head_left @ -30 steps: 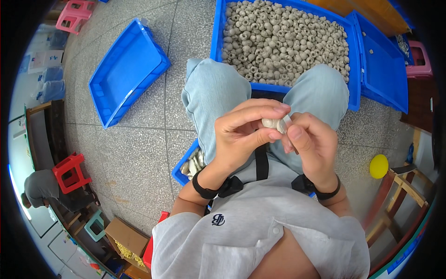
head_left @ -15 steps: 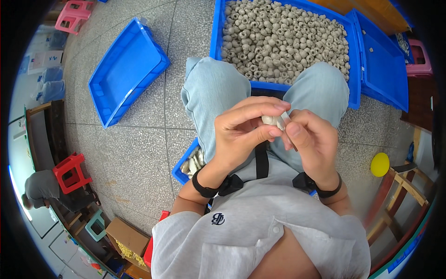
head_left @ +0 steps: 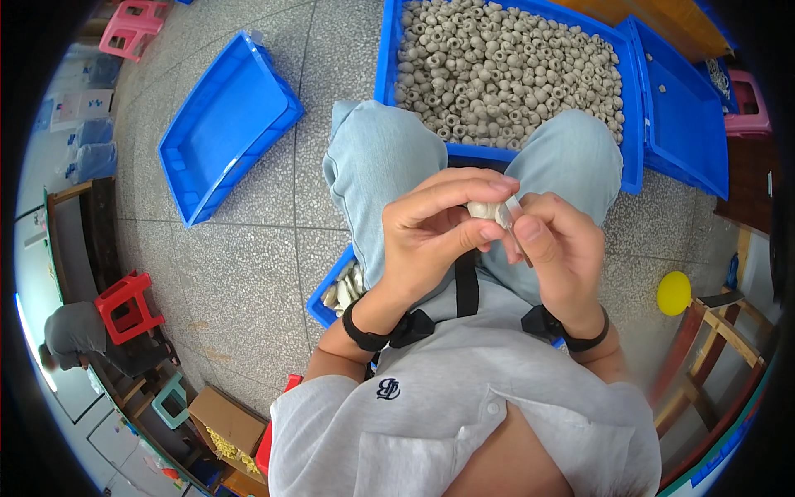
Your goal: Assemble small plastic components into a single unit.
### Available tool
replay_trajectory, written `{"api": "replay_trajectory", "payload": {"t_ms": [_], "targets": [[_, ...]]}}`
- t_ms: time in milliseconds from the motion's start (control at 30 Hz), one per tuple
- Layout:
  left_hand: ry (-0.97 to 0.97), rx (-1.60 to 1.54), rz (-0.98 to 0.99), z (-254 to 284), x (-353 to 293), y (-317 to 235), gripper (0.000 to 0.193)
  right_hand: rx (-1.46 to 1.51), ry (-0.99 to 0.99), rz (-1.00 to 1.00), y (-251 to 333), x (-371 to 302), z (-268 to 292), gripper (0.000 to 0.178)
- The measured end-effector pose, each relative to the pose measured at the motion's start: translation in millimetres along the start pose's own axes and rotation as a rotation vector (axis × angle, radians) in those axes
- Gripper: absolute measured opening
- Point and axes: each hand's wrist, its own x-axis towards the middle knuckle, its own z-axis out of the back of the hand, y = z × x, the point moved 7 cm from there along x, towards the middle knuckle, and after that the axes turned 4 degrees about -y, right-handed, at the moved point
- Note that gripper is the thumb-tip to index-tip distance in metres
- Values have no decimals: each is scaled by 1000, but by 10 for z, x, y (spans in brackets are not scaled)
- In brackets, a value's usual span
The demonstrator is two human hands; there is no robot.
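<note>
Shirt (head_left: 323,431): grey, dark letters (head_left: 387,389) on it
Lump (head_left: 483,210): pale, bumpy
Left hand (head_left: 416,228): pinching the lump
Right hand (head_left: 565,247): pinching a flat strip (head_left: 514,210)

I count two bare hands (head_left: 422,219), two black wristbands (head_left: 358,334), at least four rectangular blue plastic bins (head_left: 228,124), two pink plastic stools (head_left: 147,26), one round yellow disc (head_left: 674,294) at right, and round grey pieces (head_left: 505,79) past counting.

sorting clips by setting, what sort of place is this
Likely a small workshop: a blue crate full of grey, rounded pieces, a red stool and a pale piece in the left hand.
</note>
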Motion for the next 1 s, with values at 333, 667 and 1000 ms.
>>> {"api": "replay_trajectory", "payload": {"t_ms": [333, 667, 1000], "targets": [[-12, 56, -1, 1, 0, -14, 26, -67, -6, 56, 33, -6, 4, 11], [-33, 116, -14, -1, -3, -43, 25, -117, -4, 89, 63, -9, -1, 10], [-41, 131, -11, 14, -8, -40, 24, -128, -10, 75, 51, -5, -1, 11]]}}
